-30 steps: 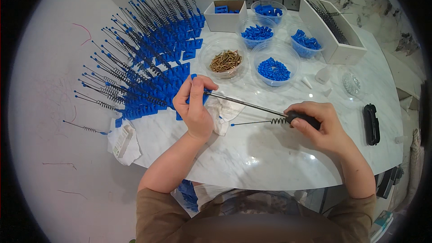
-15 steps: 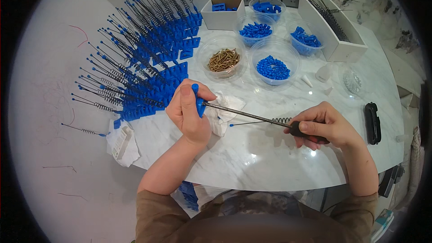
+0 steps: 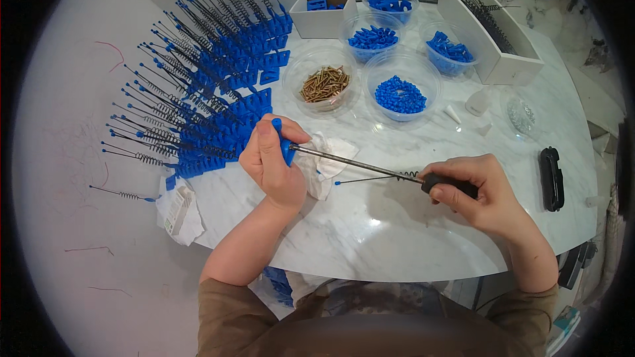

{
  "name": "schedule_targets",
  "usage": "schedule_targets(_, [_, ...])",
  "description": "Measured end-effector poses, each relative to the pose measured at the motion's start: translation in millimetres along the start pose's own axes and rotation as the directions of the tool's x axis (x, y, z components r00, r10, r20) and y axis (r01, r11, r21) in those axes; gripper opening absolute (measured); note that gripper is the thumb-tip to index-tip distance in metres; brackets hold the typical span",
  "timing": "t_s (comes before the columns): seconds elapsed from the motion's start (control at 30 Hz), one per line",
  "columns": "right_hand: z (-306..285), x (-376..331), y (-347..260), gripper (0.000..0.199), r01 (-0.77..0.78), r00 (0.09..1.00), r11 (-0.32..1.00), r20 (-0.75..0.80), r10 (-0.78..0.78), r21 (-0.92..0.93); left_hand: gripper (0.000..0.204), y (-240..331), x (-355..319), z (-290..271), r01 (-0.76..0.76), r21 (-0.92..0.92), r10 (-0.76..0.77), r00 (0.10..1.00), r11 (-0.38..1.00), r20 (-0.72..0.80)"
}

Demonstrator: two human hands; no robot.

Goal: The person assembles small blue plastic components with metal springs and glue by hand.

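Observation:
My left hand (image 3: pixel 270 162) is closed round a small blue plastic part (image 3: pixel 287 153), whose rounded end sticks up past the thumb. My right hand (image 3: pixel 483 192) grips the black handle of a long screwdriver (image 3: pixel 357 163), fingers over the top and thumb below. The metal shaft slants up to the left, and its tip meets the blue part by my left fingers; any screw there is too small to make out. Below the shaft, a black wire with a coil and blue tip (image 3: pixel 368 179) lies on the marble table, one end hidden by my right hand.
Rows of blue pieces with upright spring wires (image 3: pixel 218 112) crowd the left. Behind my hands stand a tub of brass screws (image 3: pixel 324 84), a tub of blue beads (image 3: pixel 400 97) and a white box of wires (image 3: pixel 509 69). Crumpled tissue (image 3: pixel 331 155) lies by my left hand.
My right hand has turned on the screwdriver handle: its thumb has gone from the top to below and the fingers now lie over it. My left hand keeps its hold, shifted slightly left.

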State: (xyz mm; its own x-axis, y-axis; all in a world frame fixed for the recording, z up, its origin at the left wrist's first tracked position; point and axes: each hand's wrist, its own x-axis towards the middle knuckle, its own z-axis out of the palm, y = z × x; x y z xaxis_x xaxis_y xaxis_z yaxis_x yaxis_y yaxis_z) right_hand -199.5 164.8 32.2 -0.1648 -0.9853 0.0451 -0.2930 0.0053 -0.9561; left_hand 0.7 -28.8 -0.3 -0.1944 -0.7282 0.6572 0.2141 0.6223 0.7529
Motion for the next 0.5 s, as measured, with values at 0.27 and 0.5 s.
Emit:
schedule_targets(0.27, [-0.1, 2.9, -2.6, 0.017, 0.08, 0.996, 0.99, -0.027, -0.084, -0.113, 0.048, -3.8, -1.6, -2.0, 0.028, -0.048, -0.027, 0.999, 0.998, 0.02])
schedule_targets(0.5, [-2.6, 3.6, -4.8, 0.02, -0.115, 0.993, 0.992, 0.045, 0.113, 0.044, 0.055, -1.0, -0.4, 1.1, -0.003, -0.006, 0.003, 1.0, 1.0, 0.002])
